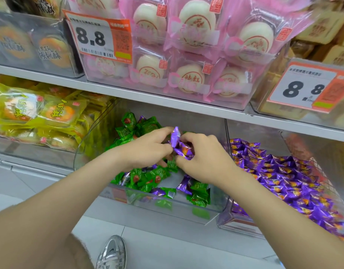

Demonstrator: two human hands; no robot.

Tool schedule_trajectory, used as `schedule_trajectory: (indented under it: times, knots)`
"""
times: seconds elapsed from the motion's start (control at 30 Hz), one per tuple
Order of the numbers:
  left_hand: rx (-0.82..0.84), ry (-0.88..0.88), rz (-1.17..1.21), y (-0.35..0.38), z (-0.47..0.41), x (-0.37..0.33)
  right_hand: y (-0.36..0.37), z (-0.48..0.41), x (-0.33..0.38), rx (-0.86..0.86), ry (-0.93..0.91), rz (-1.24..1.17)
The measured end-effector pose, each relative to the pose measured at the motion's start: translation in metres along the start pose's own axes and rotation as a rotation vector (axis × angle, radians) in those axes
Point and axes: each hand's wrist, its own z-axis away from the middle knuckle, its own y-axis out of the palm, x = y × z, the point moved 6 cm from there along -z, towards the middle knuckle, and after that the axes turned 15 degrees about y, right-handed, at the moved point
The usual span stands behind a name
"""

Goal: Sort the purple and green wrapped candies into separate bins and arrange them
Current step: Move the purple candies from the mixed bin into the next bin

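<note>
A clear middle bin [186, 209] holds mostly green wrapped candies [147, 177] with a few purple ones [183, 184] mixed in. The clear bin to its right [228, 222] is piled with purple wrapped candies [283, 179]. Both hands meet above the middle bin. My left hand [147, 150] pinches the upper purple candy [176, 135]. My right hand [204, 158] grips another purple candy [184, 150] just below it. The two candies touch between my fingertips.
A clear bin of yellow-green packaged pastries [41, 115] stands to the left. A white shelf edge [167, 100] runs just above the bins, carrying pink packaged buns [186, 55] and price tags [98, 37]. My silver shoe [112, 253] is on the floor below.
</note>
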Motion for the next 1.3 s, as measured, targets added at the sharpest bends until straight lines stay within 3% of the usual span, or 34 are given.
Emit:
schedule_trajectory:
  times: [0.17,0.27,0.43,0.53,0.63,0.77,0.83,0.97,1.13,1.3]
  knots:
    - [-0.065,-0.149,0.470,0.031,0.007,-0.015,-0.011,0.010,-0.002,-0.020,-0.019,0.032]
    - [-0.072,-0.159,0.537,0.042,0.006,-0.024,-0.015,0.017,-0.001,-0.005,-0.040,0.056]
    - [-0.323,-0.253,0.586,0.037,0.001,-0.013,-0.024,0.026,-0.006,-0.040,-0.026,0.038]
    - [-0.303,-0.281,0.657,0.039,0.000,-0.010,-0.030,0.027,-0.015,-0.096,-0.015,0.014]
    - [-0.235,-0.248,0.398,0.036,0.000,-0.005,-0.027,0.027,-0.022,-0.074,-0.008,0.012]
    - [-0.072,-0.075,-0.545,0.017,0.000,-0.005,-0.039,0.028,-0.029,-0.172,-0.011,-0.117]
    - [-0.020,-0.065,-0.671,0.017,0.003,-0.005,-0.043,0.030,-0.029,-0.201,-0.035,-0.167]
    - [-0.037,-0.120,-0.328,0.027,0.004,0.001,-0.026,0.037,-0.022,-0.128,-0.119,-0.101]
    - [-0.174,-0.097,0.094,0.034,0.004,-0.005,-0.026,0.038,-0.021,-0.107,-0.141,-0.157]
    - [-0.140,-0.114,0.512,0.047,0.005,-0.026,-0.021,0.040,-0.022,-0.096,-0.158,-0.127]
